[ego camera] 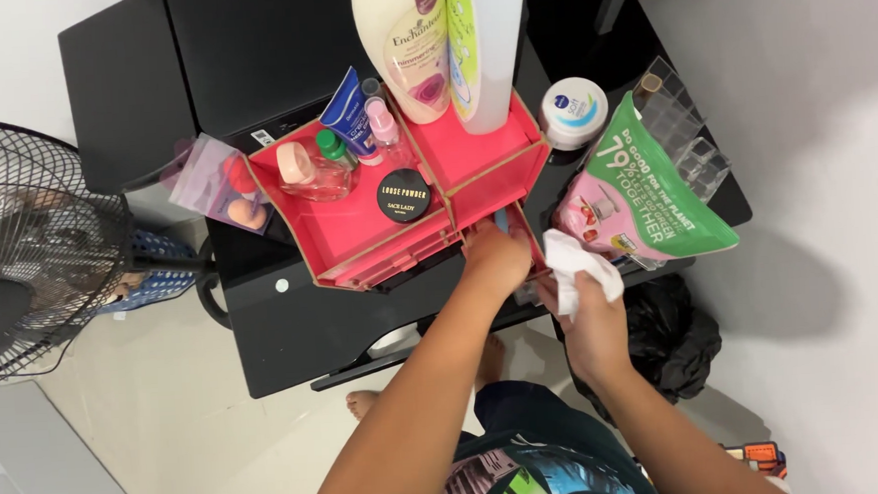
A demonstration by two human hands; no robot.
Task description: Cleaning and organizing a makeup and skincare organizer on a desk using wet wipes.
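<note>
Your right hand [595,319] is clenched around a white tissue [578,260], just off the table's [293,325] front edge. Your left hand [497,257] rests curled on the pink organiser's [358,231] front right corner; its grip you cannot tell. A green-and-pink pouch [646,191] lies beside the tissue.

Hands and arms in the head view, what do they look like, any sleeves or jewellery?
Both arms are bare to the picture's lower edge, no sleeves showing. The left hand and right hand wear no gloves, and no watch, ring or bracelet shows.
</note>
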